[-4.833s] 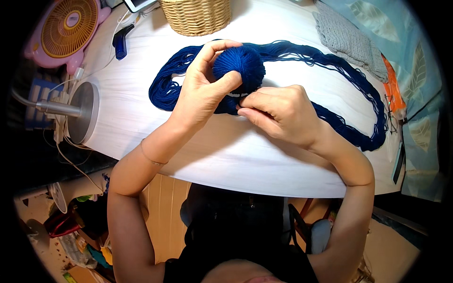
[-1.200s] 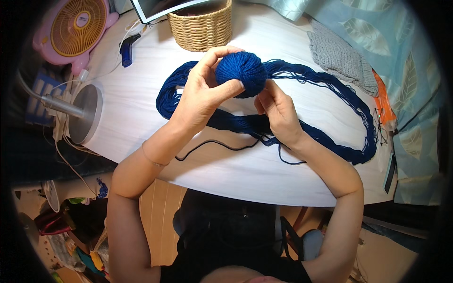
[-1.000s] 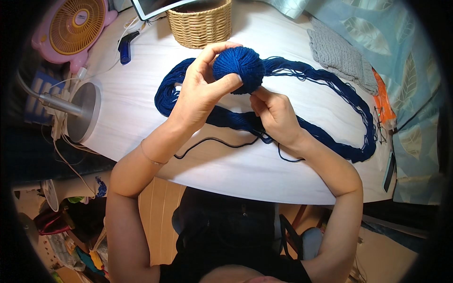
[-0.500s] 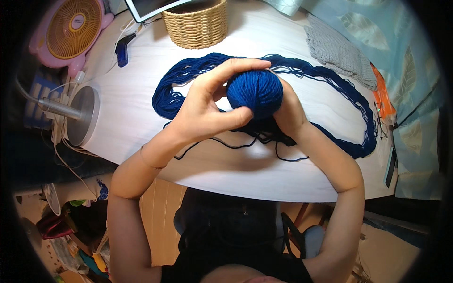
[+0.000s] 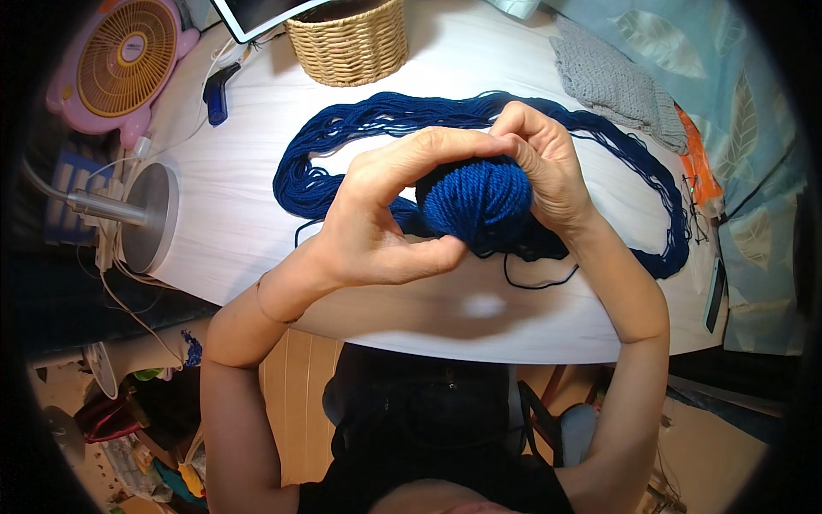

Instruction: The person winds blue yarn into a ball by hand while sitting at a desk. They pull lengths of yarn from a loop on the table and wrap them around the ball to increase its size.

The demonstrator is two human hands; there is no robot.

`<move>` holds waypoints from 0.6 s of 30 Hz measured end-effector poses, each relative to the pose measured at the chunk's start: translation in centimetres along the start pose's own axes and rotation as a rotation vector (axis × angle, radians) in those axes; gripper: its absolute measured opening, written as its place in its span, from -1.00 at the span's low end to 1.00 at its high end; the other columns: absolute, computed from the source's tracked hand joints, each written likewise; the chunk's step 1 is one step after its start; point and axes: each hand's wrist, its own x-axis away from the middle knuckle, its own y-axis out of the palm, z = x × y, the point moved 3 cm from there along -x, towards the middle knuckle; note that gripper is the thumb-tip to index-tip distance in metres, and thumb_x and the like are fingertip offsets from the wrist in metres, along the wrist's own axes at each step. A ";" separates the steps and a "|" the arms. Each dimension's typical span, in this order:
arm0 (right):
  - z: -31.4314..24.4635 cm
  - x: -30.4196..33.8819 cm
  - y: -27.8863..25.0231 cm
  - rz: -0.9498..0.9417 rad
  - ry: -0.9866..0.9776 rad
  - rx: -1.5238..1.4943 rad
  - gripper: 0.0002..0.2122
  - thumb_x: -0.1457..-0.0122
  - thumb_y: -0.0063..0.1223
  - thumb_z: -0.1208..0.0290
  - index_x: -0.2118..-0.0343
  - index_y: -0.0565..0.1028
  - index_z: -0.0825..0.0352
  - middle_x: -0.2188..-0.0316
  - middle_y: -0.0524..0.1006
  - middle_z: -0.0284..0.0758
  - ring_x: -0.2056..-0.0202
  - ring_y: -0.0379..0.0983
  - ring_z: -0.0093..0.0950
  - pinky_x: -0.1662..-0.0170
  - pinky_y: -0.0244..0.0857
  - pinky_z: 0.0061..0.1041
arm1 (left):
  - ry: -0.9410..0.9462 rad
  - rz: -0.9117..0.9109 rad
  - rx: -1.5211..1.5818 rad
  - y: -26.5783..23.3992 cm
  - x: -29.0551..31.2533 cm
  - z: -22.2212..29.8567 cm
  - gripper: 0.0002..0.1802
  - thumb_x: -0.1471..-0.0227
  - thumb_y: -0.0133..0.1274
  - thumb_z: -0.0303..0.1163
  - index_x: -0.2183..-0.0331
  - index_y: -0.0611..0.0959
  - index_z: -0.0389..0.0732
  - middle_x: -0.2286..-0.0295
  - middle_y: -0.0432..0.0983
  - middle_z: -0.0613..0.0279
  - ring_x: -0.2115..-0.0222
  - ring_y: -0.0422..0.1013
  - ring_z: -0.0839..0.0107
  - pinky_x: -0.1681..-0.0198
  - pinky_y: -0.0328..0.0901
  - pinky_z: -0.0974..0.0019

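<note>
A ball of dark blue yarn is held above the table, between the thumb and long fingers of my left hand, which curves around its left side and top. My right hand is closed in a pinch at the ball's upper right, its fingertips meeting those of my left hand. What lies in that pinch is hidden. Beneath and behind both hands a large looped skein of the same blue yarn lies in a wide oval on the table. One loose strand curls below the ball.
On the pale table stand a wicker basket, a tablet edge, a pink fan and a lamp base. A blue-black handheld tool lies at left. Grey knitting, orange plastic and a phone line the right.
My right hand has come from behind the ball to its upper right, fingers now pinched. The ball has shifted slightly right and down and turned, and my left hand has moved a little lower.
</note>
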 end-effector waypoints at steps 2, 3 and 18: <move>0.3 0.1 0.0 0.009 -0.014 -0.007 -0.79 -0.13 0.06 0.21 0.43 0.43 0.27 0.66 0.30 -0.59 0.68 0.09 -0.83 0.68 -0.08 -0.84 | 0.019 0.019 0.033 0.1 0.0 0.0 -0.35 0.38 0.08 -0.55 0.08 0.44 -0.39 0.13 0.43 0.02 0.10 0.38 0.28 -0.02 0.24 0.31; 0.4 0.2 0.0 0.019 -0.029 -0.014 -0.79 -0.13 0.06 0.21 0.44 0.43 0.26 0.65 0.30 -0.59 0.68 0.09 -0.83 0.68 -0.08 -0.84 | 0.019 0.020 0.032 0.1 0.1 0.0 -0.35 0.38 0.08 -0.55 0.08 0.44 -0.39 0.13 0.43 0.02 0.10 0.38 0.28 -0.02 0.24 0.31; 0.9 0.7 1.6 0.102 0.107 0.013 -0.84 -0.21 -0.06 0.34 0.37 0.46 0.33 0.65 0.29 -0.56 0.63 0.06 -0.79 0.59 -0.06 -0.78 | -0.541 0.391 0.722 -1.2 0.9 -2.2 -0.35 0.09 0.08 -0.31 -0.01 0.26 -0.36 0.07 0.35 -0.11 0.07 0.37 0.25 -0.05 0.27 0.20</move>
